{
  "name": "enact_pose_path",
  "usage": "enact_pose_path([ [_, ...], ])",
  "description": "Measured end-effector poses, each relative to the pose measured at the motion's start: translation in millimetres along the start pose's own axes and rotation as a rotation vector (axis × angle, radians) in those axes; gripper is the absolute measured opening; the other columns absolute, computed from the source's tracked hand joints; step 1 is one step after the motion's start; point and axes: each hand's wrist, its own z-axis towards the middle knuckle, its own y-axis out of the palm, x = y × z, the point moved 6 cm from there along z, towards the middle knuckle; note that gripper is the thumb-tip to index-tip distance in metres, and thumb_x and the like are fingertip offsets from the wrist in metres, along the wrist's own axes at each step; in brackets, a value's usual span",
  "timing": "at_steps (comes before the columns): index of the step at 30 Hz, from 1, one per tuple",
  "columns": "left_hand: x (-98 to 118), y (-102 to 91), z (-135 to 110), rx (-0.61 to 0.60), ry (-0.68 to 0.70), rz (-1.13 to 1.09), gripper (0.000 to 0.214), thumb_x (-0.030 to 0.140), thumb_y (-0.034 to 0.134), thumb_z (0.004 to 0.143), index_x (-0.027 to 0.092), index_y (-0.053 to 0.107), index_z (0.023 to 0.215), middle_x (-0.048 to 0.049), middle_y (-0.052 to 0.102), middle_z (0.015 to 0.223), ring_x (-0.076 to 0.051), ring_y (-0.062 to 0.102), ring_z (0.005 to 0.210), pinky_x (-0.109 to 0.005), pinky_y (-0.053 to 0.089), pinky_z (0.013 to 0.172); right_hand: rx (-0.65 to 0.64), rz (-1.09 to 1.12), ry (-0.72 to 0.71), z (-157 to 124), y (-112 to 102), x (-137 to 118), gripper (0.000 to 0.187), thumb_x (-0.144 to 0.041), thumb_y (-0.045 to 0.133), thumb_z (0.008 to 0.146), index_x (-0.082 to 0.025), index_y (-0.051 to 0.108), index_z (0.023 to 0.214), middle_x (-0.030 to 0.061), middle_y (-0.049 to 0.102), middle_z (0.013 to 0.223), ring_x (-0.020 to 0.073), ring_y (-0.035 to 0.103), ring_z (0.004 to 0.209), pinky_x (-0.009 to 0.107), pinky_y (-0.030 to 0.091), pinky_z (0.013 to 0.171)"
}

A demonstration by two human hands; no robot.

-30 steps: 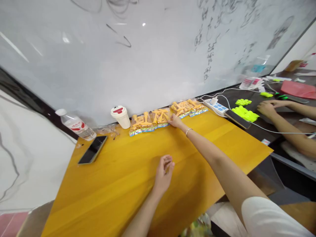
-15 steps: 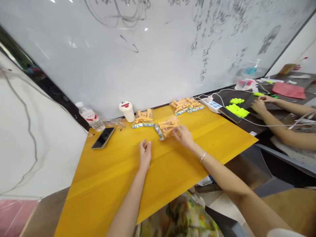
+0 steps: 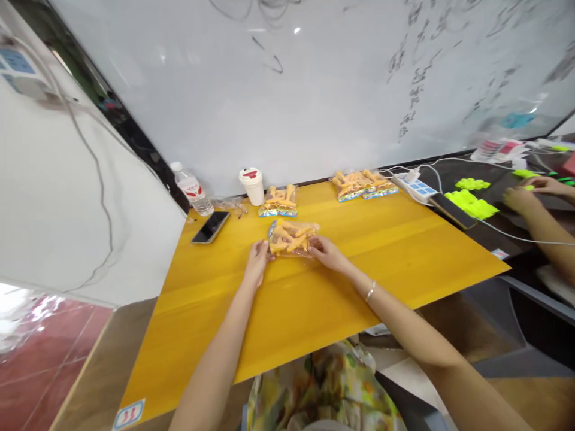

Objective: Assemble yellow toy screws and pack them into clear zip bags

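Observation:
A clear plastic bag of orange toy parts [image 3: 291, 238], with a blue printed strip, lies between my hands on the yellow table [image 3: 291, 311]. My left hand [image 3: 257, 261] has its fingers closed at the bag's left end. At the right end, my right hand [image 3: 327, 252] pinches the clear plastic. Just behind it sits a second bag of orange parts [image 3: 279, 200]. Two more such bags [image 3: 362, 184] rest together at the back, against the whiteboard. The exact kind of the orange parts is hard to tell through the plastic.
At the back left stand a water bottle [image 3: 193, 190] and a white lidded cup [image 3: 252, 187], with a phone [image 3: 211, 227] in front. A power strip [image 3: 415, 188] with cables lies at the right. Beyond it, another person's hands [image 3: 527, 194] handle bright yellow-green pieces [image 3: 471, 204].
My right hand has brought the bag nearer and turned it. My left hand has moved up and taken hold of its left end. The view has swung left.

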Motion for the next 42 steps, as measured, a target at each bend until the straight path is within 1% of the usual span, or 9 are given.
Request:
enact_pose_path([
  [3, 7.5, -10.2, 11.5, -0.045, -0.095, 0.048, 0.041, 0.055, 0.068, 0.083, 0.017, 0.055, 0.092, -0.0015, 0.064, 0.072, -0.012, 0.059, 0.057, -0.022, 0.044, 0.051, 0.023, 0.19, 0.121, 8.4, 6.7, 5.8, 0.033, -0.045, 0.069, 0.079, -0.023, 0.057, 0.101, 0.0011, 0.066, 0.087, 0.0152, 0.063, 0.077, 0.03, 0.052, 0.074],
  [7, 11.8, -9.6, 21.8, -0.102, -0.094, 0.134, 0.049, 0.061, 0.076, 0.072, 0.017, 0.056, 0.074, 0.0036, 0.054, 0.054, -0.01, 0.05, 0.046, -0.022, 0.038, 0.049, -0.006, 0.224, 0.173, 24.9, 15.3, 8.0, 0.036, -0.047, 0.067, 0.08, -0.023, 0.053, 0.104, -0.0009, 0.065, 0.08, 0.0147, 0.062, 0.07, 0.029, 0.051, 0.066],
  [10, 9.7, -9.0, 23.8, -0.066, 0.0, 0.139, 0.042, 0.048, 0.084, 0.066, 0.015, 0.061, 0.076, 0.0025, 0.059, 0.06, -0.011, 0.053, 0.055, -0.023, 0.041, 0.056, -0.021, 0.229, 0.142, 32.7, 21.6, 9.2, 0.04, -0.043, 0.071, 0.076, -0.023, 0.052, 0.105, -0.0017, 0.065, 0.081, 0.0134, 0.06, 0.07, 0.028, 0.049, 0.067],
  [14, 4.2, -12.3, 21.3, 0.009, 0.091, 0.133, 0.03, 0.039, 0.079, 0.073, 0.017, 0.063, 0.085, 0.0027, 0.062, 0.075, -0.012, 0.056, 0.07, -0.021, 0.043, 0.068, 0.037, 0.252, 0.084, 37.4, 20.7, 14.4, 0.048, -0.046, 0.071, 0.074, -0.024, 0.05, 0.111, -0.0011, 0.064, 0.087, 0.0139, 0.06, 0.074, 0.03, 0.051, 0.073],
  [20, 11.1, -9.1, 19.7, 0.01, 0.206, -0.053, 0.034, 0.047, 0.074, 0.078, 0.02, 0.054, 0.083, 0.0044, 0.056, 0.072, -0.01, 0.052, 0.064, -0.019, 0.044, 0.064, 0.087, 0.387, 0.185, 29.9, 14.3, 20.4, 0.054, -0.051, 0.072, 0.077, -0.028, 0.053, 0.122, 0.0067, 0.065, 0.123, 0.0195, 0.062, 0.115, 0.035, 0.051, 0.1],
  [26, 9.5, 0.7, 17.7, -0.052, 0.107, -0.25, 0.041, 0.047, 0.082, 0.072, 0.022, 0.053, 0.086, 0.0052, 0.06, 0.072, -0.008, 0.053, 0.054, -0.021, 0.05, 0.06, -0.15, 0.676, 0.471, 22.5, 24.3, 10.4, 0.038, -0.059, 0.063, 0.085, -0.022, 0.064, 0.094, 0.0072, 0.073, 0.097, 0.0163, 0.068, 0.085, 0.03, 0.057, 0.081],
  [29, 9.6, 1.0, 16.9, -0.049, 0.09, -0.259, 0.041, 0.046, 0.083, 0.072, 0.022, 0.053, 0.086, 0.0046, 0.064, 0.074, -0.009, 0.059, 0.056, -0.022, 0.053, 0.062, -0.235, 0.719, 0.517, 19.8, 27.0, 6.1, 0.04, -0.059, 0.068, 0.083, -0.02, 0.065, 0.085, 0.0062, 0.072, 0.089, 0.0146, 0.065, 0.077, 0.029, 0.057, 0.076],
  [37, 10.6, -5.9, 20.9, 0.006, 0.146, -0.233, 0.041, 0.046, 0.082, 0.073, 0.021, 0.053, 0.086, 0.0045, 0.066, 0.075, -0.008, 0.059, 0.056, -0.022, 0.054, 0.066, 0.02, 0.646, 0.37, 27.6, 3.9, 13.6, 0.042, -0.046, 0.09, 0.063, -0.018, 0.058, 0.07, -0.0072, 0.052, 0.057, 0.0044, 0.043, 0.048, 0.017, 0.039, 0.046],
  [42, 9.3, -11.3, 23.7, 0.024, 0.163, -0.148, 0.036, 0.046, 0.079, 0.076, 0.02, 0.056, 0.086, 0.0042, 0.063, 0.072, -0.009, 0.057, 0.057, -0.021, 0.049, 0.062, 0.056, 0.806, 0.46, 32.3, -9.5, 11.5, 0.016, -0.027, 0.079, 0.073, -0.018, 0.067, 0.079, -0.0055, 0.06, 0.061, 0.0035, 0.045, 0.046, 0.014, 0.045, 0.046],
])
